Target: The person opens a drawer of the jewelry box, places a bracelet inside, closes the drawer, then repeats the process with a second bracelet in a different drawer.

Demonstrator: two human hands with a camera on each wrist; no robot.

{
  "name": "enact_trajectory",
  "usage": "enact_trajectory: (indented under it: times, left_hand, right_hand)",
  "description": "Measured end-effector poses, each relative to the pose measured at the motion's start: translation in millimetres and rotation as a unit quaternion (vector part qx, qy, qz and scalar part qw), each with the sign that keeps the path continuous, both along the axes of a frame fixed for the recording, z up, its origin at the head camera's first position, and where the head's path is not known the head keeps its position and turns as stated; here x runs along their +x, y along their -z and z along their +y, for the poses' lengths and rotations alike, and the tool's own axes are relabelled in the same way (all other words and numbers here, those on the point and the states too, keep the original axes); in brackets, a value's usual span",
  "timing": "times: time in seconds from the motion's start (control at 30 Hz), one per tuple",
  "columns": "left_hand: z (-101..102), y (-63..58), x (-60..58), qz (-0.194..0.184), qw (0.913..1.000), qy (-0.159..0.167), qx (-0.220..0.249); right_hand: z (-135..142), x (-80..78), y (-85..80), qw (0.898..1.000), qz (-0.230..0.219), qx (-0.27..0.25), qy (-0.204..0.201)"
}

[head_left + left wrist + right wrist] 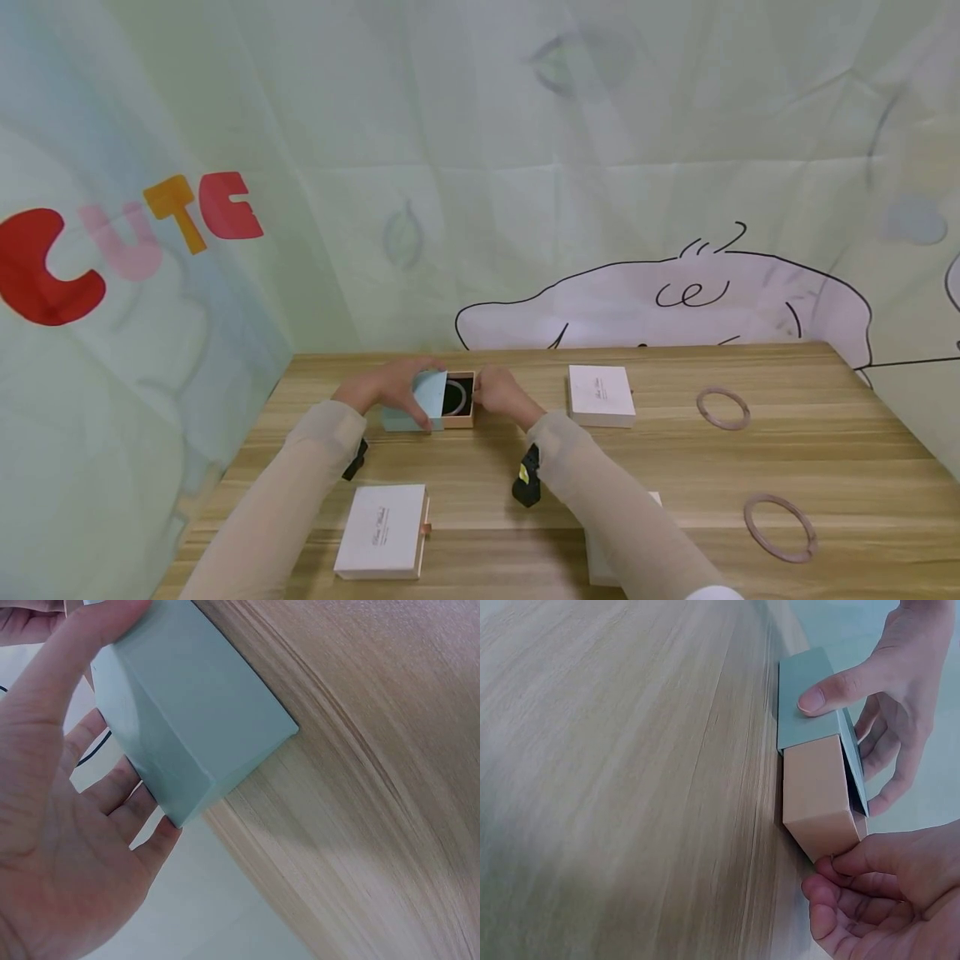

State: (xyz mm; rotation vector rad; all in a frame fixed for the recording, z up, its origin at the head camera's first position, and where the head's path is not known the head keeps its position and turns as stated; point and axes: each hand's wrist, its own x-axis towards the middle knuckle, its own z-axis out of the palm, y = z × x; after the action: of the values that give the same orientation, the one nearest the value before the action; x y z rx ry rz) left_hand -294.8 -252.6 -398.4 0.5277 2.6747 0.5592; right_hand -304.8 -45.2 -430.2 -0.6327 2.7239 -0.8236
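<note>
A light blue box sleeve [431, 390] lies near the table's far edge, with its peach drawer [815, 780] slid partway out on the right. Inside the drawer's dark lining sits a round bangle [462, 398], partly covered by the sleeve. My left hand [396, 387] grips the sleeve from the left, its thumb on the near side and fingers on the far side, as the left wrist view [75, 817] of that hand also shows. At the drawer's end face, my right hand [506, 395] pinches a small pull tab between thumb and forefinger, mostly hidden by them.
White boxes stand at the back right [600, 390] and front left [381, 529]; another white box [600, 560] is half hidden under my right sleeve. Two pinkish bangles lie on the right, one farther back [720, 389] and one nearer [772, 498]. A printed backdrop [375, 208] borders the table.
</note>
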Motion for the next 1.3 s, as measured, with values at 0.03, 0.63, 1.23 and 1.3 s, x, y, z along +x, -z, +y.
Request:
enact_trajectory:
  times: [0.03,0.63,1.23,1.3]
  left_hand:
    - [0.0,0.5,-0.3,0.001,1.0,0.0,0.0]
    - [1.9,-1.5,2.5,-0.002,1.0,-0.004,-0.002]
    - [1.1,-0.9,2.4,0.001,1.0,0.0,0.007]
    - [0.8,-1.2,2.0,0.0,1.0,0.0,0.008]
  right_hand:
    - [-0.3,0.2,0.1,1.0,-0.001,-0.001,0.001]
    - [-5.3,2.7,1.2,1.0,0.005,-0.009,0.01]
    - [-14.4,3.2,4.0,1.0,0.014,-0.017,0.005]
    - [-15.1,2.4,4.8,1.0,0.016,-0.017,0.003]
